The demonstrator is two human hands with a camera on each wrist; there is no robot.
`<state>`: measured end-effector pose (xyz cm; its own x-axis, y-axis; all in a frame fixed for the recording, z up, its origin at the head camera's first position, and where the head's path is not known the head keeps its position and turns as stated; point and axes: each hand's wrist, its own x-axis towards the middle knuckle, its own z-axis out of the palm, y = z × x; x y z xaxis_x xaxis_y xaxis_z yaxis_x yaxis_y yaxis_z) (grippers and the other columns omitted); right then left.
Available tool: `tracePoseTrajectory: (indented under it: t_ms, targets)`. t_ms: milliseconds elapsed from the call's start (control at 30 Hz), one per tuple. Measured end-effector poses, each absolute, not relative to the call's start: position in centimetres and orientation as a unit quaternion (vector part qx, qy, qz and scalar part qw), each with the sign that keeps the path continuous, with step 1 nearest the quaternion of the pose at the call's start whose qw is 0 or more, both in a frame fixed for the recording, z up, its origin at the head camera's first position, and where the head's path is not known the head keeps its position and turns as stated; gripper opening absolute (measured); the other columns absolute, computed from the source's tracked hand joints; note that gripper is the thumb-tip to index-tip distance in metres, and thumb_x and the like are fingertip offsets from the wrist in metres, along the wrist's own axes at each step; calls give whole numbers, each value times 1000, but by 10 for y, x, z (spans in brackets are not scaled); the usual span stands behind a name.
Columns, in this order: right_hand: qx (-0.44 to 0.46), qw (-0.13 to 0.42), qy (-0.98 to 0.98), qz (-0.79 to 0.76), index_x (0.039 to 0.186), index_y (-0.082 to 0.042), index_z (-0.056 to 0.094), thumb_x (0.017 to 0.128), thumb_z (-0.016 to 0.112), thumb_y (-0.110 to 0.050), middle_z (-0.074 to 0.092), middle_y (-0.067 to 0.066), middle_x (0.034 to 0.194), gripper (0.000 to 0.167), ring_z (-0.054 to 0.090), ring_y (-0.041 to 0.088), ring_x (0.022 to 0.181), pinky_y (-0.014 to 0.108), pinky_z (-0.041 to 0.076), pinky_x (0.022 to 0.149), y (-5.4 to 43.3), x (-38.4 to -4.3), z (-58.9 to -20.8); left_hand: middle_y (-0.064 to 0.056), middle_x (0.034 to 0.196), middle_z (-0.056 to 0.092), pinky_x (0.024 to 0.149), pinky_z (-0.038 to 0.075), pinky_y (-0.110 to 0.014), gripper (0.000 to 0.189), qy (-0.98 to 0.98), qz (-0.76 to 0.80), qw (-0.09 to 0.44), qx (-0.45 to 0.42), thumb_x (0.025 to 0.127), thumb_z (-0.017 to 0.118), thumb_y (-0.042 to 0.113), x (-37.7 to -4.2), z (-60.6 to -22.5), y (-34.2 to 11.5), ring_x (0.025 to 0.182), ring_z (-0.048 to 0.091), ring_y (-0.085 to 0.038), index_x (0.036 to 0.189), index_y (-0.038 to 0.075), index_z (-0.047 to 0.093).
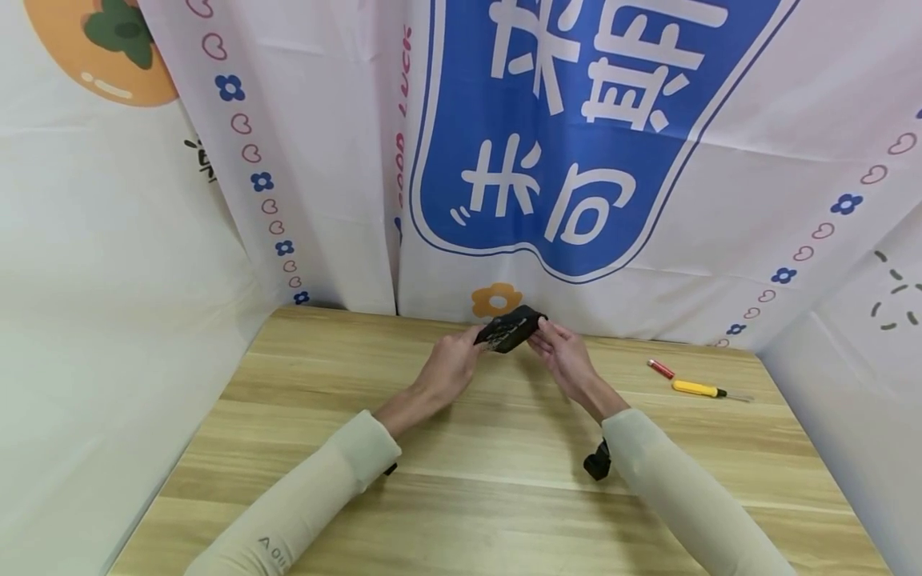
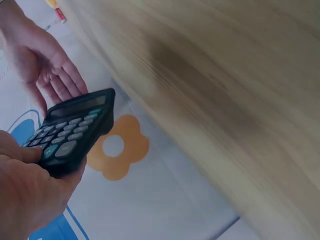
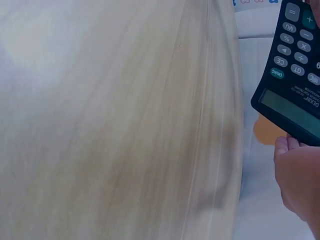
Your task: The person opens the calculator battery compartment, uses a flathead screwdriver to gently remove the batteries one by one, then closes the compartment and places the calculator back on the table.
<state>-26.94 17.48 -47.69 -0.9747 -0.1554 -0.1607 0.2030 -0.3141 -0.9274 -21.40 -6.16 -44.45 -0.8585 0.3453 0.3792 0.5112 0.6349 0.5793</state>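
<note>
A black calculator (image 1: 507, 330) is held up above the far edge of the table, tilted. My left hand (image 1: 448, 365) grips its lower end, the thumb lying over the keys, as the left wrist view shows of the calculator (image 2: 67, 127). At the display end is my right hand (image 1: 565, 360); in the left wrist view that right hand (image 2: 47, 62) has its fingers extended close behind the display edge. Seen from the right wrist, the calculator (image 3: 295, 75) shows its keys and a blank display, with right fingertips at that edge; whether they bear any weight, I cannot tell.
On the right of the wooden table (image 1: 490, 504) lie a small red cylinder (image 1: 660, 369), like a battery, and a yellow-handled screwdriver (image 1: 697, 389). A black piece (image 1: 598, 462) shows beside the right sleeve. A printed white curtain (image 1: 346, 200) hangs behind the table.
</note>
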Motion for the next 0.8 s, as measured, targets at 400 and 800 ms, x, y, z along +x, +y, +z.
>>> tracePoseTrajectory:
  t_ms: [400, 800]
  targets:
    - [18, 82, 614, -785, 126, -4, 68, 107, 66, -20, 79, -5, 102, 25, 76, 11, 96, 30, 58, 98, 181, -272, -485, -15, 95, 75, 66, 54, -32, 19, -872, -423, 113, -219, 108, 60, 7, -215, -446, -61, 72, 61, -14, 122, -4, 67]
    - [-22, 44, 674, -737, 107, 3, 65, 108, 64, -17, 73, -3, 95, 19, 73, 9, 92, 32, 61, 93, 178, -273, -477, -13, 94, 73, 67, 54, -29, 19, -865, -460, 72, -189, 108, 62, 8, -220, -446, -64, 72, 58, -14, 121, -5, 65]
